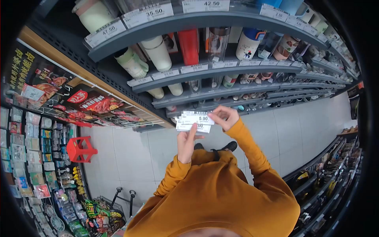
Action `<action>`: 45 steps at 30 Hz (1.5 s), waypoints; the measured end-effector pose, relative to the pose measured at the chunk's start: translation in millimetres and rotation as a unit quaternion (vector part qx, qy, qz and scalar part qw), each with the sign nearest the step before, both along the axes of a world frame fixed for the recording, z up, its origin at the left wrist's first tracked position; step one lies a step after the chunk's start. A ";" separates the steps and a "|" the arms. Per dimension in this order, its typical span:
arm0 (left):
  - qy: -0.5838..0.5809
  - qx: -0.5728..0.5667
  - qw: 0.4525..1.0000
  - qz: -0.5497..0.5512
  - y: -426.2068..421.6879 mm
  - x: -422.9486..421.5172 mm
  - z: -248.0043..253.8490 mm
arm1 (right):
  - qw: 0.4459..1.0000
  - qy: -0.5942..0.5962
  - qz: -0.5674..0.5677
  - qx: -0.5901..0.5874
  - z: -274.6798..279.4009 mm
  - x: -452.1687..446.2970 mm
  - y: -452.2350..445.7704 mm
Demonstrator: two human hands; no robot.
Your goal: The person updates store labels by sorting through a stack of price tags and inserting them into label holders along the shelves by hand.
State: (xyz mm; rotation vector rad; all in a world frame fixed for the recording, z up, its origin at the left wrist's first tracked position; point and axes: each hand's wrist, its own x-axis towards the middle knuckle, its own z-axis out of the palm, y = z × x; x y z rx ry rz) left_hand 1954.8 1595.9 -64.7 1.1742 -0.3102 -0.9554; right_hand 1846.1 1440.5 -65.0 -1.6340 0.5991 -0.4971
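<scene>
My left hand (186,144) holds a small stack of white price labels (193,127) from below, its fingers closed on them. The top price label (197,118) reads 5.90, and my right hand (224,118) pinches its right end between thumb and fingers. Part of another label shows beneath it. Both hands are in front of my body, near the lower edge of the bottle shelves.
Shelves (221,75) of bottles and cups curve across the top, with price tags on their edges. At left are a red stool (81,149), hanging packets and a black cart (112,215). Another stocked shelf (331,185) stands at right; pale floor tiles (134,170) lie below.
</scene>
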 end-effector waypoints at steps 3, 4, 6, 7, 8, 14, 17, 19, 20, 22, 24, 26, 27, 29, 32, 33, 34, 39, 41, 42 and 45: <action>-0.008 0.006 1.000 0.004 1.7 -0.7 -3.8 | 1.000 0.000 0.000 -0.004 1.5 -0.9 6.9; -0.012 0.004 1.000 0.004 -0.8 0.6 -7.2 | 1.000 0.013 0.021 -0.013 -1.0 -3.1 4.5; -0.022 0.008 1.000 0.009 -1.4 -1.2 -9.7 | 0.998 0.040 0.044 0.001 -3.9 -7.3 7.1; -0.026 0.007 1.000 0.013 -2.6 -2.5 -9.4 | 0.999 0.028 0.042 0.016 -5.0 -8.3 8.1; -0.029 0.007 0.999 0.016 -3.5 -3.9 -9.4 | 0.999 0.017 0.041 0.032 -8.5 -9.2 9.1; -0.024 0.004 1.000 0.005 -8.7 -8.5 -12.5 | 0.990 0.014 0.071 0.121 -10.2 -18.6 11.1; -0.022 -0.005 1.000 -0.009 -13.2 -12.9 -11.3 | 0.991 0.004 0.061 0.122 -11.8 -23.9 8.5; -0.033 -0.014 0.999 -0.020 -15.5 -15.3 -12.3 | 0.992 0.002 0.048 0.113 -14.1 -27.6 6.9; -0.044 -0.020 0.998 -0.029 -17.2 -15.2 -14.8 | 0.993 0.001 0.041 0.107 -15.3 -29.3 5.8; -0.055 -0.026 0.997 -0.039 -19.9 -16.1 -15.9 | 0.995 0.014 0.038 0.091 -16.8 -33.4 2.7; -0.055 -0.024 0.997 -0.039 -21.7 -16.8 -15.3 | 0.995 0.023 0.040 0.094 -14.5 -37.0 -0.8; -0.083 -0.027 0.993 -0.085 -20.2 -13.5 -20.6 | 0.992 0.028 0.046 0.116 -7.8 -40.6 -2.5; -0.097 -0.028 0.989 -0.109 -19.6 -10.7 -19.6 | 0.990 0.017 0.057 0.132 -6.3 -42.8 -3.7; -0.079 -0.002 0.981 -0.179 -13.5 -1.4 -14.6 | 0.983 -0.006 0.079 0.164 -4.4 -48.4 -5.6; -0.092 -0.013 0.965 -0.247 -8.1 2.6 -7.2 | 0.975 -0.016 0.107 0.193 -0.6 -56.2 -5.0; -0.103 -0.025 0.959 -0.262 -7.0 2.3 -5.8 | 0.976 0.008 0.116 0.184 -1.3 -58.5 -4.7; -0.146 -0.025 0.955 -0.258 -7.1 0.4 -4.2 | 0.976 0.031 0.125 0.175 -2.4 -60.5 -4.4; -0.399 -0.027 0.872 -0.281 -10.2 -1.7 2.8 | 0.975 0.001 0.095 0.199 9.8 -60.4 5.4; -0.378 -0.013 0.885 -0.273 -10.3 -2.3 0.3 | 0.974 0.011 0.072 0.215 13.1 -61.1 5.9; -0.367 -0.006 0.890 -0.270 -10.2 -2.7 -1.4 | 0.974 0.015 0.081 0.211 9.3 -62.5 5.9; -0.344 -0.028 0.904 -0.252 -15.1 -4.4 -9.7 | 0.975 0.013 0.088 0.202 -0.7 -68.3 5.0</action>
